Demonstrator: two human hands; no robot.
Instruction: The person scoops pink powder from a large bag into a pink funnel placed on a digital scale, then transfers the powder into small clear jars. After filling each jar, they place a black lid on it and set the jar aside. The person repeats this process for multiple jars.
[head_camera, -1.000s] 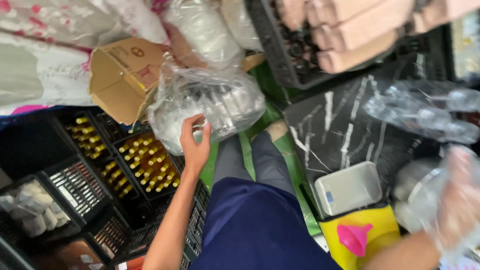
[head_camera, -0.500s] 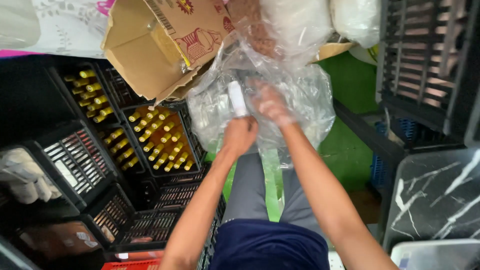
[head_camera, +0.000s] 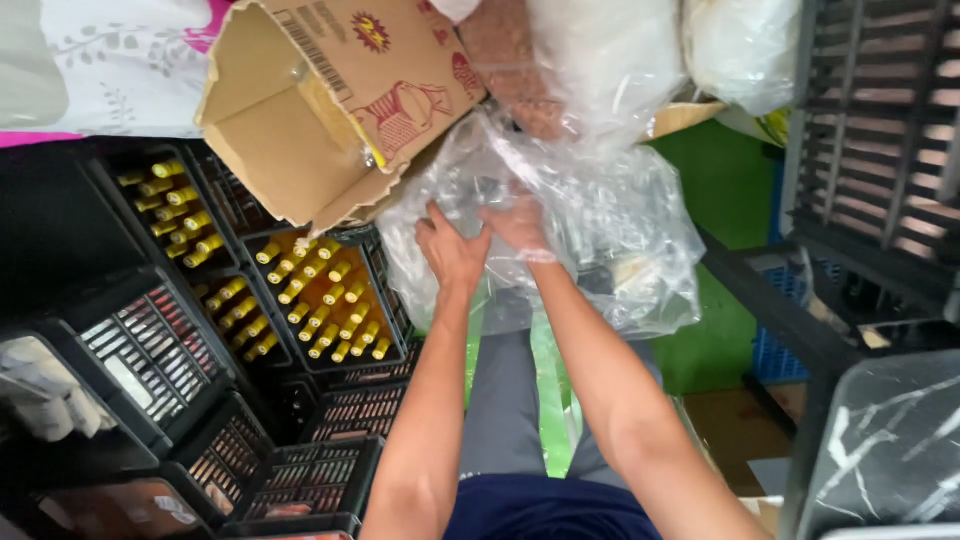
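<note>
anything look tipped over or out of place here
The open cardboard box lies tipped on its side, leaning over the black crate of yellow-capped bottles. Both hands grip a crumpled clear plastic bag.

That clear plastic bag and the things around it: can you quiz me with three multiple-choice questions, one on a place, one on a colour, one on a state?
1. Where is the open cardboard box relative to the clear plastic bag?
A. up and to its left
B. under it
C. inside it

2. What colour are the caps on the bottles in the black crate?
A. red
B. yellow
C. white

3. What are the left hand and right hand doing?
A. resting on the knees
B. both on the bag
C. lifting a crate

Answers: 1 A, the box sits left of and above the bag. 2 B, rows of yellow caps show. 3 B, both hands press on the crumpled plastic.
</note>
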